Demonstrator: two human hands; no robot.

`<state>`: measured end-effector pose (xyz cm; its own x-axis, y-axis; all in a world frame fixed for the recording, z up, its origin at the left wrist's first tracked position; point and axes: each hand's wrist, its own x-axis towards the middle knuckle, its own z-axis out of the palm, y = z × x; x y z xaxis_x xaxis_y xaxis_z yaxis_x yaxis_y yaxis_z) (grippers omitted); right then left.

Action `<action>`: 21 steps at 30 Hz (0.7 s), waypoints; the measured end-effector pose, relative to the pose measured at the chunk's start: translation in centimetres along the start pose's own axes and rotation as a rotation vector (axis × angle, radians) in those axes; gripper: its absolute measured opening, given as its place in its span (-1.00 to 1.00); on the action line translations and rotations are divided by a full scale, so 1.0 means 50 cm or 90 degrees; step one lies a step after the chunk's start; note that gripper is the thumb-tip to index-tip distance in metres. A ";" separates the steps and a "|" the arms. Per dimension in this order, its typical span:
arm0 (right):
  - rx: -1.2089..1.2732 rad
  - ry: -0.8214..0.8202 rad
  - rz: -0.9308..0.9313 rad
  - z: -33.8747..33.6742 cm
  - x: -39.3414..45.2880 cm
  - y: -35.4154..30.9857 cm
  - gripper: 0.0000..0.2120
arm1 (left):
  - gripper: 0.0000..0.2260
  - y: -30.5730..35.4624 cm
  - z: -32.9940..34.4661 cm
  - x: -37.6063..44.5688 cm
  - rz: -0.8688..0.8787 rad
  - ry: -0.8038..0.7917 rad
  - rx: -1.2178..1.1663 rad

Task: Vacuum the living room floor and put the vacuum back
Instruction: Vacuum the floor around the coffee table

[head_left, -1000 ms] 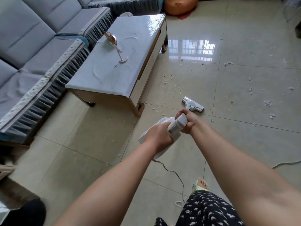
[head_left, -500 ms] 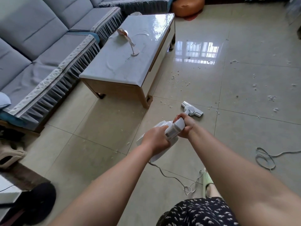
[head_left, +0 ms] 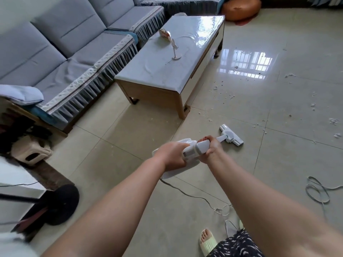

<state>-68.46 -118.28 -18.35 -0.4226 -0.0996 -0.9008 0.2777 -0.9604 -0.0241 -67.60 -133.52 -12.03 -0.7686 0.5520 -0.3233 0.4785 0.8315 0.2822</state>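
1. While both hands hold the vacuum [head_left: 193, 151], left hand [head_left: 171, 155] wrapped on the body and right hand [head_left: 211, 149] closed round the handle, keep each grip firm and push slowly.
2. Steer the floor head [head_left: 231, 135], now just off the worktop [head_left: 167, 71] corner nearest you, toward the scraps [head_left: 222, 89] beyond that corner.
3. Watch the cord [head_left: 185, 191] trailing behind you.
4. Its long axis runs from you up-right, head pointing away; whether the head sits flat is probably so, but unclear.
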 end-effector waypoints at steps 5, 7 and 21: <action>0.026 -0.011 0.002 0.000 -0.001 0.019 -0.72 | -0.87 -0.011 0.005 -0.010 0.005 0.001 0.025; 0.042 -0.020 0.002 -0.006 0.004 0.009 -0.73 | -0.87 -0.004 0.003 0.000 0.022 -0.001 0.030; 0.059 -0.035 -0.006 -0.015 0.035 -0.135 -0.75 | -0.89 0.077 0.008 0.123 0.056 0.028 0.054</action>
<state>-70.46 -111.77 -20.10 -0.4725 -0.1025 -0.8754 0.1943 -0.9809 0.0099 -70.31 -126.93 -13.29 -0.7391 0.6212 -0.2605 0.5774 0.7834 0.2299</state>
